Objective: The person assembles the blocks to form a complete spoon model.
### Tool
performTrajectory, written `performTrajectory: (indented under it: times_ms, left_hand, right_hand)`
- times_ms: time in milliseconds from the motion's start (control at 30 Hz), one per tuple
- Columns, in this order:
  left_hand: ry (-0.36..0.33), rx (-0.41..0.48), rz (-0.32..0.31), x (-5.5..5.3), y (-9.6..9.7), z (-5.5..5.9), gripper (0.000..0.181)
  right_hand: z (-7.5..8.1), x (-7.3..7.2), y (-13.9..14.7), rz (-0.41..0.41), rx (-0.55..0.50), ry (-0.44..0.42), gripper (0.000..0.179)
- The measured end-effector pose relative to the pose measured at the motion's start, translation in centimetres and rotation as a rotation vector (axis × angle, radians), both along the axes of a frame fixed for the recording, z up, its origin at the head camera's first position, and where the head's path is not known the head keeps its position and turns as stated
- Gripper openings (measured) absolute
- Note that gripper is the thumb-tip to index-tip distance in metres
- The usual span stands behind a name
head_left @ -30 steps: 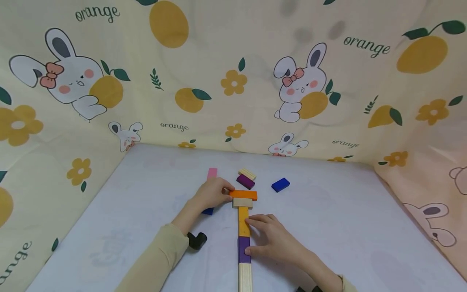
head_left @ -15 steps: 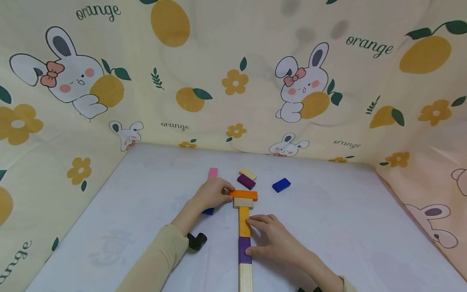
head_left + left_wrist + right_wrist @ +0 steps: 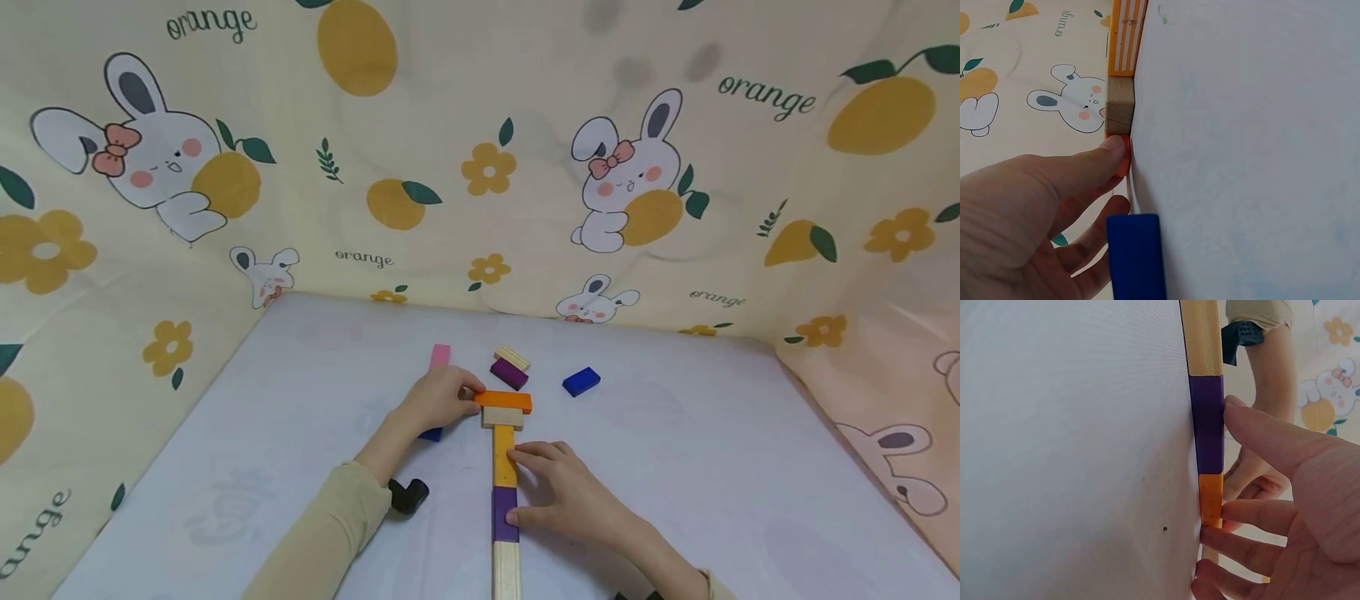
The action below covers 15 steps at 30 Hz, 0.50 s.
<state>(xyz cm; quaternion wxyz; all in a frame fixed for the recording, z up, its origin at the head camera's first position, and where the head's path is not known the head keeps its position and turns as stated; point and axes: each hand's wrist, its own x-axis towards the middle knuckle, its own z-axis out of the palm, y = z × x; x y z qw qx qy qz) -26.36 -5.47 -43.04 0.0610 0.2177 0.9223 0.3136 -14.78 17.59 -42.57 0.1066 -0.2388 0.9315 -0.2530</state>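
Observation:
In the head view a row of wooden blocks runs up the table: a plain light block, a purple block, a yellow block, then a beige block and an orange block set crosswise at the far end. My left hand pinches the orange block's left end between thumb and index finger. From the right side, my right hand rests along the row, its thumb at the purple block and fingertips at the yellow one, fingers loosely spread.
Beyond the row lie a dark purple block, a ridged light block and a blue block. A pink block and another blue block sit by my left hand. Printed cloth walls the table's back and sides.
Both hands keep their places on the blocks. The whole head view has shifted very slightly; no block has visibly moved.

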Motion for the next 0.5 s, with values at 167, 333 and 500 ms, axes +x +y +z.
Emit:
performTrajectory:
  times_ms: [167,333,500]
  left_hand:
    - [0.009,0.008,-0.013,-0.14,0.08,-0.10,0.026]
    - [0.004,0.007,-0.008,-0.12,0.07,-0.13,0.028]
    - [-0.006,0.014,0.019,0.26,-0.48,-0.03,0.033]
  right_hand:
    - [-0.02,0.05,0.15,-0.003,0.002,0.010,0.079]
    - [-0.01,0.00,0.18,-0.005,-0.001,0.003,0.079]
    - [-0.06,-0.06,0.02,-0.004,-0.010,-0.008,0.078]
